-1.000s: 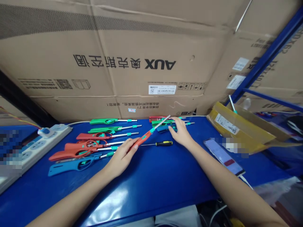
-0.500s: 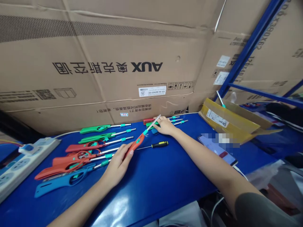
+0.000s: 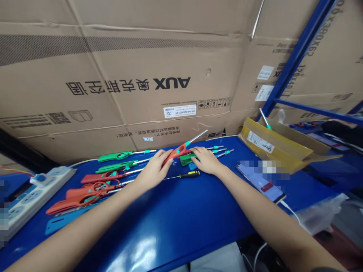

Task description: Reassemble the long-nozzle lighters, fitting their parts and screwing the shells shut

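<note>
My left hand point(image 3: 154, 169) is closed around the handle of an orange-red long-necked lighter point(image 3: 179, 152), its metal tube slanting up to the right. At the back of the table my right hand point(image 3: 209, 161) curls its fingers over a small group of lighters, gripping a green lighter point(image 3: 185, 159). A blue lighter point(image 3: 192, 166) lies partly hidden under that hand, and a red one shows just behind it. A black-and-yellow screwdriver point(image 3: 190, 174) lies in front of both hands. To the left, green lighters point(image 3: 115, 156) and red lighters point(image 3: 99, 176) lie in a row.
A white power strip point(image 3: 36, 198) runs along the left edge. At the right are a phone point(image 3: 261, 183) with a cable and an open yellow-taped carton point(image 3: 272, 145). A large cardboard box point(image 3: 127, 56) stands upright behind the table, beside a blue metal frame point(image 3: 300, 49).
My left hand has carried the orange-red lighter up and right, its tube now tilted flatter and passing behind my right hand. My right hand and the lighters under it have shifted slightly right and nearer.
</note>
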A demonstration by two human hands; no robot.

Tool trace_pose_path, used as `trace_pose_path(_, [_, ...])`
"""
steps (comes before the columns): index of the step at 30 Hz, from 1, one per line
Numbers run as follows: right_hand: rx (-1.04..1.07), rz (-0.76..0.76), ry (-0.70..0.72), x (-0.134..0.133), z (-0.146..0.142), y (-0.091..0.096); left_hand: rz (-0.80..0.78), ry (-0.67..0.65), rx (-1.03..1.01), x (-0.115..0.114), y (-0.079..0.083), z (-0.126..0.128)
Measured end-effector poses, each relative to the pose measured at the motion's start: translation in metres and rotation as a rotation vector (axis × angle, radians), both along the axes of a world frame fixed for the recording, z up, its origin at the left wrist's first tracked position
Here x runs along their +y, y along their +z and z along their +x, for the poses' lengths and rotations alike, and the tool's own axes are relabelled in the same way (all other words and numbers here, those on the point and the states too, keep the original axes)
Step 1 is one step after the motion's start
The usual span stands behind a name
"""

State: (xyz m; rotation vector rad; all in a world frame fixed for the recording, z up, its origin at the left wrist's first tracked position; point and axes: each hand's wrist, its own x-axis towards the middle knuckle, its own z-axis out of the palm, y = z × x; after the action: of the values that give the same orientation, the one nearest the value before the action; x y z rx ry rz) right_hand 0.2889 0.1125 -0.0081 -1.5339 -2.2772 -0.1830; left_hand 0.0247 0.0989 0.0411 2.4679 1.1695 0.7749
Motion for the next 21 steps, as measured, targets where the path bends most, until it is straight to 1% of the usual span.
trace_pose_path(2, [-0.003, 0.003, 0.006, 0.000, 0.000, 0.001, 0.028, -0.030, 0.054, 0.028, 0.006, 0.019])
trace_pose_path(4, [-0.008, 0.007, 0.010, 0.000, 0.000, 0.001, 0.039, -0.061, 0.111, 0.056, 0.006, 0.038])
trace_pose_path(7, [-0.015, 0.012, 0.007, 0.000, 0.000, 0.002, 0.043, -0.089, 0.189, 0.090, 0.000, 0.063])
trace_pose_path(10, [-0.021, 0.013, 0.005, -0.001, 0.000, 0.002, 0.055, -0.095, 0.243, 0.110, -0.011, 0.080])
trace_pose_path(14, [-0.026, 0.016, -0.003, -0.002, 0.001, 0.003, 0.070, -0.102, 0.299, 0.120, -0.018, 0.089])
trace_pose_path(17, [-0.027, 0.020, -0.006, -0.003, 0.001, 0.004, 0.086, -0.106, 0.323, 0.117, -0.017, 0.088])
trace_pose_path(21, [-0.030, 0.009, -0.024, -0.003, 0.002, 0.005, 0.071, -0.146, 0.378, 0.110, -0.012, 0.077])
